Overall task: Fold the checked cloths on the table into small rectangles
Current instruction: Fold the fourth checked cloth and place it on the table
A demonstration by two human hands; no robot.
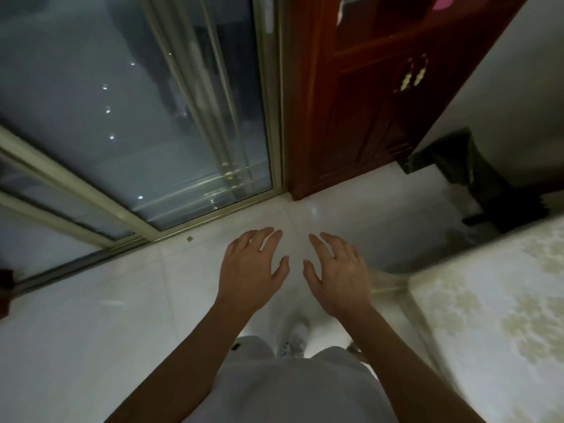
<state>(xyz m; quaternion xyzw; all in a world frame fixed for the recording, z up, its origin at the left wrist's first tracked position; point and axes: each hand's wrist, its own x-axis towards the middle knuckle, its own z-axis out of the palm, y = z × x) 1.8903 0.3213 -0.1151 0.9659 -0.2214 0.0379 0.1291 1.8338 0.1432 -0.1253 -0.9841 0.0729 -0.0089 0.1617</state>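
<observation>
Both hands, left (250,271) and right (341,274), hover palm-down over the floor (91,325), fingers spread, holding nothing. Table (494,315) at right.

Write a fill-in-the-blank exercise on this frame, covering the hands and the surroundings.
1. The left hand and the right hand, fingers spread, both hold ____.
2. The red-brown wooden cabinet stands to the ____ of the glass sliding door.
3. The floor beneath the hands is covered in white ____.

Missing words: nothing; right; tiles.
</observation>
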